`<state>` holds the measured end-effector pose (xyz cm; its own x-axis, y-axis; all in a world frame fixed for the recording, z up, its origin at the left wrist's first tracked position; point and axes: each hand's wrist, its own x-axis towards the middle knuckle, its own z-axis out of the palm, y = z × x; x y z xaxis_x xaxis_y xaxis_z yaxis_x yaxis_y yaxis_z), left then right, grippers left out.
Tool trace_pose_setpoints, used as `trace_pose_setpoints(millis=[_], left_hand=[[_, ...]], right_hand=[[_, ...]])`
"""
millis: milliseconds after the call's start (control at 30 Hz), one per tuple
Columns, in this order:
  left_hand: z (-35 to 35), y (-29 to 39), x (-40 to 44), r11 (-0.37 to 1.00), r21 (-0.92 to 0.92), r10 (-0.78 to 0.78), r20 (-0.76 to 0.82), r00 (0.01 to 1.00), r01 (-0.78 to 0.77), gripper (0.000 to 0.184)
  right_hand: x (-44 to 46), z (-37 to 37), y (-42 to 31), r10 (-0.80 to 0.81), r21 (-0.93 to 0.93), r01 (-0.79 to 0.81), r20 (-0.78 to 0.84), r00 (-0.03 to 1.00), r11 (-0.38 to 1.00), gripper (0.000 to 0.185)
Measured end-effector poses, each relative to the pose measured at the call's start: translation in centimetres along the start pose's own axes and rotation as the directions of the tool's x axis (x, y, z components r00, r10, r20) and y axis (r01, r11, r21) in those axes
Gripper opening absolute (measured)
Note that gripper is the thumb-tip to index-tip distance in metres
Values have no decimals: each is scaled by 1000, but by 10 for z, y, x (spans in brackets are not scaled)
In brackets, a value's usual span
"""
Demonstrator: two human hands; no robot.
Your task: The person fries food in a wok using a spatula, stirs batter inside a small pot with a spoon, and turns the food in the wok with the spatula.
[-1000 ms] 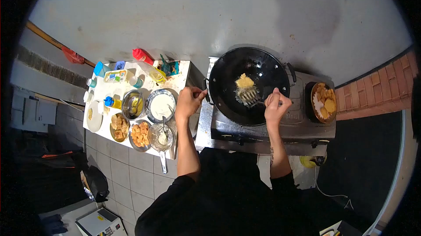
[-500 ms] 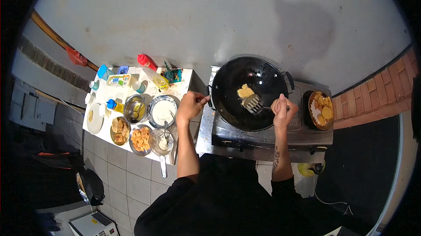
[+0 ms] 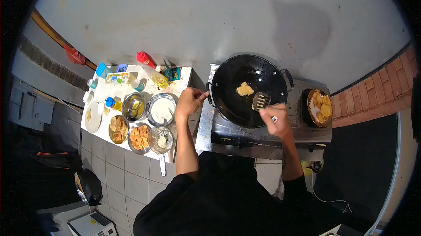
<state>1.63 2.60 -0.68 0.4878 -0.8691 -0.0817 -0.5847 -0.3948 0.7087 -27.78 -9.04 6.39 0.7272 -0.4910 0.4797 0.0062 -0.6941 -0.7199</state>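
A large black wok (image 3: pixel 237 69) stands on the steel stove, with one golden fried piece (image 3: pixel 244 89) lying in it. My right hand (image 3: pixel 276 120) is closed round the handle of a slotted spatula (image 3: pixel 261 101), whose head is inside the wok, right of the piece and apart from it. At the wok's left handle (image 3: pixel 210 95) is my left hand (image 3: pixel 190 101), its thumb and fingers pinched on the handle. A plate of fried pieces (image 3: pixel 320 108) sits to the right of the wok.
On the white table (image 3: pixel 186 76) to the left are a bowl of white batter (image 3: pixel 162 110), a plate of orange-brown chunks (image 3: pixel 139 137), a plate of pale pieces (image 3: pixel 118 129), a handled strainer (image 3: pixel 162 138), an oil bottle (image 3: pixel 157 78) and a red bottle (image 3: pixel 145 59).
The spatula has come away from the fried piece, to the right, and its head has turned. My right hand has moved lower and rotated. My left hand stays by the wok handle.
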Motion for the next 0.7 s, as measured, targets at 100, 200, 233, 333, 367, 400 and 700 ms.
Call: trace_pose_setpoints(millis=[100,200,233,333,367,400,700], left_hand=[[1,-2,0,998,-44,35,-23,999,-36,35],[-1,0,-1,999,-50,-1,9,1000,1,36],[0,-1,-1,999,-52,10,-5,1000,-10,36],[-5,6,-4,999,-54,-8,-13,1000,7,38],[-8,8,-6,998,-55,-34,-5,999,34,38],[-8,6,-7,998,-57,-41,-7,999,40,38],[0,-9,-1,989,-145,-19,-24,1000,16,37]], right_hand=[[1,18,-14,-113,121,82,274,955,989,29],[0,40,-26,-226,157,175,416,881,972,25],[-1,47,-28,-312,185,253,474,823,950,25],[0,50,-39,-304,176,247,554,775,953,25],[1,49,-43,-307,171,256,583,752,951,26],[-1,51,-40,-307,212,225,570,762,951,31],[-6,26,-17,-177,465,102,121,977,880,31]])
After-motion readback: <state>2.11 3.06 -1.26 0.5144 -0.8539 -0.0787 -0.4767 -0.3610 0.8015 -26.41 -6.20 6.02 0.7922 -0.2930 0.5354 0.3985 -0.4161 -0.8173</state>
